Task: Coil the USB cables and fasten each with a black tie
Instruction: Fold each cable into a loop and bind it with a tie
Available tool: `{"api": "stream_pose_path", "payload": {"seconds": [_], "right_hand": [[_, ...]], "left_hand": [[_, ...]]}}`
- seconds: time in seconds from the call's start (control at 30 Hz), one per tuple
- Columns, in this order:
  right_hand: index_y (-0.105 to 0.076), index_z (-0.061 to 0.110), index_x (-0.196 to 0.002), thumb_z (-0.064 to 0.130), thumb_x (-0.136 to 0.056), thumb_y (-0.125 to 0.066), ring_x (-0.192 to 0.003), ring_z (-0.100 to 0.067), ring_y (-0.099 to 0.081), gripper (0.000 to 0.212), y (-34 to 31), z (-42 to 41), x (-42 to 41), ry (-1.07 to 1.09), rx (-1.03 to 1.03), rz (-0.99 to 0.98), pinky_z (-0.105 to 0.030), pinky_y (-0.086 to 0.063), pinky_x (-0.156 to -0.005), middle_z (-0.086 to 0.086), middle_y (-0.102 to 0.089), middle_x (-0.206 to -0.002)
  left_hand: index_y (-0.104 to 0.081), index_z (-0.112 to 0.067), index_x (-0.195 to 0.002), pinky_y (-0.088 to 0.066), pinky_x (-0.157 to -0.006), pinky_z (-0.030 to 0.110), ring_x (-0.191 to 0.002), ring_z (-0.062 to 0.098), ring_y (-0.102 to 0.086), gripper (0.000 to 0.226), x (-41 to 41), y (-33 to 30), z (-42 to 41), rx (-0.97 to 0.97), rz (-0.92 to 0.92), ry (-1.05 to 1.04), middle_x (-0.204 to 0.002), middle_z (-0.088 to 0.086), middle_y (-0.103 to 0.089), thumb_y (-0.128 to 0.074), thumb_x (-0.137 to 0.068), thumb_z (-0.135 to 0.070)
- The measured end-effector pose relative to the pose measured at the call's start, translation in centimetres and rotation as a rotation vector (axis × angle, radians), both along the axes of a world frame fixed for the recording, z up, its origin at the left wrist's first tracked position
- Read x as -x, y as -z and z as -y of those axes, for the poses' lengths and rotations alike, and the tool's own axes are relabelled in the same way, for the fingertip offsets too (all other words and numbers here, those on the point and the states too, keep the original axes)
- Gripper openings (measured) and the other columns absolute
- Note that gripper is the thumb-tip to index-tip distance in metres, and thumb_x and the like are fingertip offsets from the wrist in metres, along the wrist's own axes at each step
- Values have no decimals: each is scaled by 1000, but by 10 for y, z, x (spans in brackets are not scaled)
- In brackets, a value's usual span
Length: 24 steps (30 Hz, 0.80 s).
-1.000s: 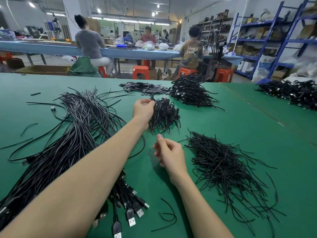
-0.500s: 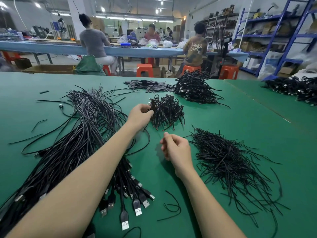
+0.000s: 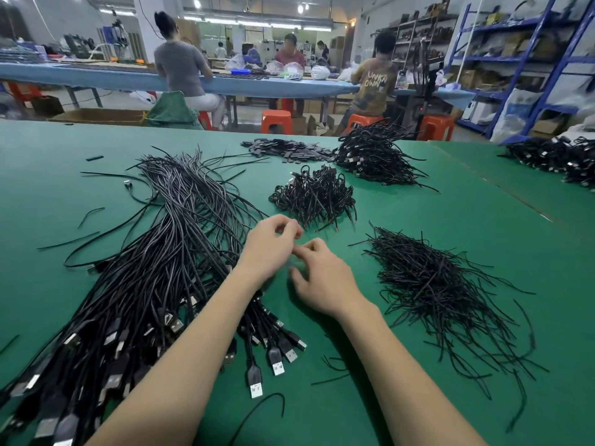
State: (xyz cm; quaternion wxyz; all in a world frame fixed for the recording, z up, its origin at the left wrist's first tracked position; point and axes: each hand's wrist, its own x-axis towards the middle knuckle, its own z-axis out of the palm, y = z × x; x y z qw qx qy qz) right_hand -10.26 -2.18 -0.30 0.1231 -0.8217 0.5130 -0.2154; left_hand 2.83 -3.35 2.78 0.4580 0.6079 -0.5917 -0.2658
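Note:
A thick bundle of straight black USB cables [image 3: 154, 284] lies on the left of the green table [image 3: 418, 220], its plugs [image 3: 277, 365] pointing toward me. A small pile of coiled, tied cables [image 3: 315, 197] sits in the middle. Loose black ties [image 3: 434, 284] are heaped on the right. My left hand [image 3: 273, 243] hovers just short of the coiled pile, fingers loosely curled, with nothing visible in it. My right hand [image 3: 322, 278] sits right beside it, motion-blurred, fingers loosely bent, and I see nothing in it.
A bigger heap of coiled cables [image 3: 373, 156] and a row of flat black pieces [image 3: 286, 149] lie farther back. Another cable pile [image 3: 553, 159] sits at the far right. Stray ties [image 3: 331, 365] lie near my forearms. People work at a blue table [image 3: 96, 78] behind.
My left hand has pulled back from the coiled pile toward me and now meets my right hand. My right hand has shifted slightly forward and left.

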Motion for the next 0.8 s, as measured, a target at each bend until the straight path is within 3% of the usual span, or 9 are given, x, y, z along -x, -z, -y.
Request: {"api": "stream_pose_path", "payload": {"seconds": [0.07,0.2,0.27,0.33,0.43,0.53,0.63,0.73,0.8], "right_hand": [[-58,38,-130,42,-98,-55,-111,-25,-53,33,-2,-2,-5,-14,19,-89,-37,-46,-88,-2,-47,-120],[-71,31,-100,49,-91,-67,-115,-18,-47,20,-13,-2,4,-51,61,-63,-34,-43,-97,3,-53,-115],[-72,28,-86,41,-89,-71,-107,-14,-53,13,-24,-4,13,-97,21,80,-32,-43,-95,6,-63,-105],[-68,22,-77,32,-90,-71,-84,-18,-62,16,-36,-4,23,-118,-89,251,-33,-50,-81,3,-70,-81],[-67,20,-75,32,-91,-70,-51,-15,-47,20,-52,0,33,-73,-93,360,-29,-41,-57,-3,-59,-55],[-64,22,-77,27,-97,-62,-44,-5,-33,21,-62,2,37,43,-194,608,-19,-28,-45,13,-43,-46],[-58,15,-86,19,-104,-51,-45,-9,-23,19,-76,4,53,39,-418,980,-19,-19,-39,11,-34,-50],[-57,13,-95,20,-107,-44,-45,-9,-21,19,-86,5,70,-19,-465,1096,-19,-17,-38,10,-32,-53],[-60,15,-96,22,-107,-45,-46,-8,-22,20,-88,6,77,28,-431,1049,-18,-18,-38,10,-34,-55]], "left_hand": [[-71,-24,-82,-46,-74,20,-81,6,-62,27,-5,-3,-1,-20,-50,34,-89,-10,-72,-50,-100,-27],[-71,-22,-80,-49,-79,25,-76,3,-61,35,-14,-9,0,-19,-78,82,-87,-9,-74,-46,-103,-31],[-71,-22,-79,-47,-72,25,-68,0,-61,39,-19,-10,2,-23,-100,75,-83,-10,-73,-43,-105,-33],[-71,-22,-79,-44,-68,26,-64,1,-61,42,-23,-8,4,-38,-114,77,-80,-9,-74,-41,-106,-35],[-72,-22,-80,-48,-77,33,-70,7,-66,44,-26,-8,6,-24,-133,104,-81,-7,-76,-41,-104,-43],[-74,-25,-83,-52,-92,39,-81,13,-70,52,-26,-10,4,-18,-75,216,-85,-9,-76,-43,-90,-66],[-73,-35,-88,-52,-90,34,-86,5,-70,51,-19,-11,-3,-66,75,394,-89,-14,-75,-44,-85,-77],[-72,-30,-84,-50,-74,33,-69,4,-64,42,-14,-13,-7,-78,214,452,-72,-13,-69,-47,-95,-62],[-70,-21,-84,-53,-79,36,-68,12,-64,38,-12,-16,-10,-79,138,445,-61,-10,-56,-47,-103,-45]]}}
